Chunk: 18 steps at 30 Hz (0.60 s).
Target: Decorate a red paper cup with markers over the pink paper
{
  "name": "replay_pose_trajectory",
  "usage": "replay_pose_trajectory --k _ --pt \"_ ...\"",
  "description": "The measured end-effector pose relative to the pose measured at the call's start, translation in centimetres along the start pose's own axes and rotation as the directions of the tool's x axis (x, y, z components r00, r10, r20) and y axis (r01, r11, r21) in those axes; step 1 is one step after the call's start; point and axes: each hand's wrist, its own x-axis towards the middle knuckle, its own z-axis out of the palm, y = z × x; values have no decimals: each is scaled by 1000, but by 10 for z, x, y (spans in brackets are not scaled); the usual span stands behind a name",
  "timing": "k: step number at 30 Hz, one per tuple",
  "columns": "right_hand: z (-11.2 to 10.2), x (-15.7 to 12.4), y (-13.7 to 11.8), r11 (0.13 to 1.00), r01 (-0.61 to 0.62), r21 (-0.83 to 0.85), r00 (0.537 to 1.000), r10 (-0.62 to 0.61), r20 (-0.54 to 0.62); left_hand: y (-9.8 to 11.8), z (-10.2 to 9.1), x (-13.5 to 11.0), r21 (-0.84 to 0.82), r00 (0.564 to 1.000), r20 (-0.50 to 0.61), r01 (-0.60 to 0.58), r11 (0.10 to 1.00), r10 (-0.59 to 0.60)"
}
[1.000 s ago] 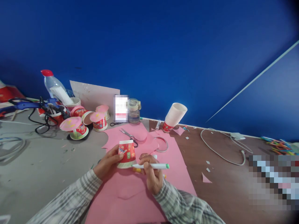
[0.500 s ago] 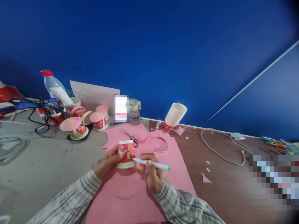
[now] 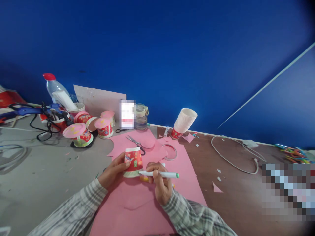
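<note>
My left hand (image 3: 115,171) grips a red printed paper cup (image 3: 134,160) from its left side, thumb across the front. The cup is upside down, its pale green rim band at the bottom. In my right hand (image 3: 161,182) is a white marker (image 3: 164,174) with a green end; its tip touches the cup's lower band at the right. Beneath that hand an orange-yellow marker (image 3: 144,179) lies partly hidden on the pink paper (image 3: 145,216). Just beyond the cup are scissors (image 3: 136,143) and a silvery ring (image 3: 172,152).
A stack of paper cups (image 3: 183,123) leans at the back, beside a glue stick (image 3: 166,131). A lidded jar (image 3: 141,118) stands by a blurred-out screen (image 3: 127,114). Several decorated cups (image 3: 104,127) sit at left. A white cable (image 3: 228,167) and paper scraps (image 3: 217,187) lie at right.
My right hand has moved the marker tip slightly down, from the cup's red part to its green lower band. The left hand and cup have stayed put.
</note>
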Motion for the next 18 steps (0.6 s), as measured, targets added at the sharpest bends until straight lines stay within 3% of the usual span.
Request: replay_pose_trajectory --k 18 --pt "0 1 2 998 54 -32 998 -53 15 -1 -2 1 -6 1000 5 -2 1000 2"
